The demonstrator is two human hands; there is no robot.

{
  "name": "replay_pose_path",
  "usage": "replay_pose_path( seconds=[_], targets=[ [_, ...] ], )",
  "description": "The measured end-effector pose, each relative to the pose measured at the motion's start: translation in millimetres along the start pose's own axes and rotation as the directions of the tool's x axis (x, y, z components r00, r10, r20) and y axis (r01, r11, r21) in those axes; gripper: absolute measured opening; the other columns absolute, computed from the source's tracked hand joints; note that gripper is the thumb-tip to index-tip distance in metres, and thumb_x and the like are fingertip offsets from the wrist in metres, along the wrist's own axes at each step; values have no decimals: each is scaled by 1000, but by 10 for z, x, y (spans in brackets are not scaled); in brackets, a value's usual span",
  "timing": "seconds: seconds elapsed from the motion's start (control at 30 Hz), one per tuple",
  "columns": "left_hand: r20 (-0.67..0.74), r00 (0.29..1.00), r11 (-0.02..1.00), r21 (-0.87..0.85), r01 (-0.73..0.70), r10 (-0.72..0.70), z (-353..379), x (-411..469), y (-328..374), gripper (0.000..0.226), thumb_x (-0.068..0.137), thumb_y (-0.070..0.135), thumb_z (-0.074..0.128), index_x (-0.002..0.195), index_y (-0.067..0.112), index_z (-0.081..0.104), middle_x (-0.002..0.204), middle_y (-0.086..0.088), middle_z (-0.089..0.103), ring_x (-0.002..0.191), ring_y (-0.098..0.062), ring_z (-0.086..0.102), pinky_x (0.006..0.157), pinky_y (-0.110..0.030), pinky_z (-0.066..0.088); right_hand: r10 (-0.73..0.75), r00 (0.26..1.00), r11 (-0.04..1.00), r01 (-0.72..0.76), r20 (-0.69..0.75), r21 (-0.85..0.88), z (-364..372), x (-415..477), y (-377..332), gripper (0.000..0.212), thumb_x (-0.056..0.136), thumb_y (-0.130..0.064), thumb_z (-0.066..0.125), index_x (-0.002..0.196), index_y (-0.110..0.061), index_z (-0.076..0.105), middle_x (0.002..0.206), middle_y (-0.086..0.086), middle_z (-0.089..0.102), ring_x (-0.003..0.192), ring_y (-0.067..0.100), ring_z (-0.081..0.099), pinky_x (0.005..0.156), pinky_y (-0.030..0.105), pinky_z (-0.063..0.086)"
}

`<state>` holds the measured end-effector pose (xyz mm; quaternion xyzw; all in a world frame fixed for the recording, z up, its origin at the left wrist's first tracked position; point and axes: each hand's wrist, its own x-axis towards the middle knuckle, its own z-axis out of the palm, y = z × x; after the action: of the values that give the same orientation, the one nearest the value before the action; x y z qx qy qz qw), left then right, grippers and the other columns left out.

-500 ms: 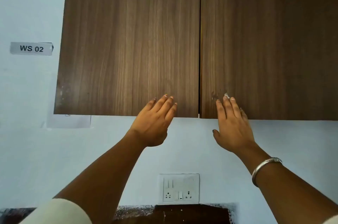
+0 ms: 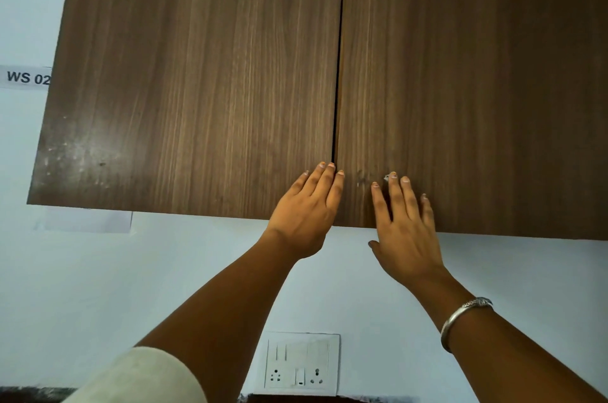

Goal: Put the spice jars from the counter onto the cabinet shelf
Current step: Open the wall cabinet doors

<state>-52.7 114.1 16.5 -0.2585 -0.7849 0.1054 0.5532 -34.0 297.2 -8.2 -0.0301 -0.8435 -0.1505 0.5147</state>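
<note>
The left door [image 2: 197,90] and the right door [image 2: 477,90] of the cabinet stand closed and bar the way in. Only a thin dark seam [image 2: 338,73] (narrower than a finger) parts them. Below their lower edge, open room runs along the wall [image 2: 164,271].

On my screen I see a pale bluish wall [image 2: 164,287] that fills the lower half and the left edge of the view. At the far left, rather high, a small grey label [image 2: 24,77] is stuck on it, with the black letters "WS 02"; its right end is covered. Lower, also on the left, a sheet of white paper [image 2: 88,222] lies flat on the wall. Only its lower strip shows, and I can read nothing on it. Low in the middle there is a white switch plate [image 2: 320,353]. It carries a left socket [image 2: 275,377] and a right socket [image 2: 316,376], each with round holes, and a small rocker switch [image 2: 300,380] between them.
</note>
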Motion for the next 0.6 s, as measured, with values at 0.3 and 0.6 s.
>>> replay_pose_path(
  seconds=[0.3,0.6],
  targets=[
    [-58,989,990,-56,132,-135,164,86,183,75,90,17,53,147,5,6,154,-18,17,144,-31,12,114,-40,6,-186,959,982,187,-213,-19,93,227,-21,101,62,-20,83,146,-16,26,150,22,29,138,42,27,103,62,27],
    [75,971,764,-605,226,-228,-8,95,211,109,74,4,68,147,23,-11,143,-9,41,130,-26,42,110,-40,33,-308,937,951,310,-164,-18,-82,128,-23,91,77,-13,69,147,-8,12,152,24,19,141,42,15,111,57,22]
  ],
)
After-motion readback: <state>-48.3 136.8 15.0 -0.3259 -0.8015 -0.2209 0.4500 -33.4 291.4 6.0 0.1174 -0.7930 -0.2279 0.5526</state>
